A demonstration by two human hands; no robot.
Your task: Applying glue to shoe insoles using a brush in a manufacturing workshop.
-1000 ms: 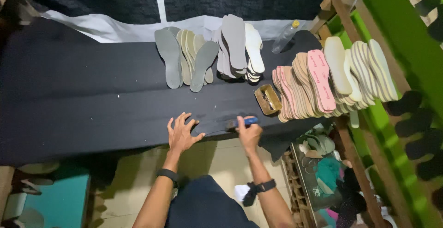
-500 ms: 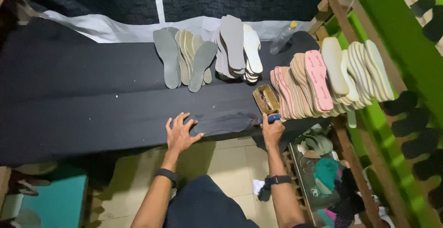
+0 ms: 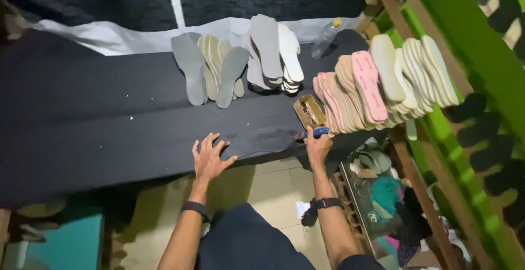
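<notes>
Left hand (image 3: 209,158) fingers spread flat on black sheet (image 3: 109,122), right hand (image 3: 317,147) pinching blue-handled tool (image 3: 313,133) at sheet's right edge; sheet could bunch, or the tool stray toward the insoles (image 3: 350,98) just right of it.

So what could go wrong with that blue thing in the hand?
The right hand grips a blue-handled tool at the edge of the black sheet; it might slip toward the left hand pressed flat nearby. It could also knock the leaning pink and tan insoles or the small tray beside them.
</notes>
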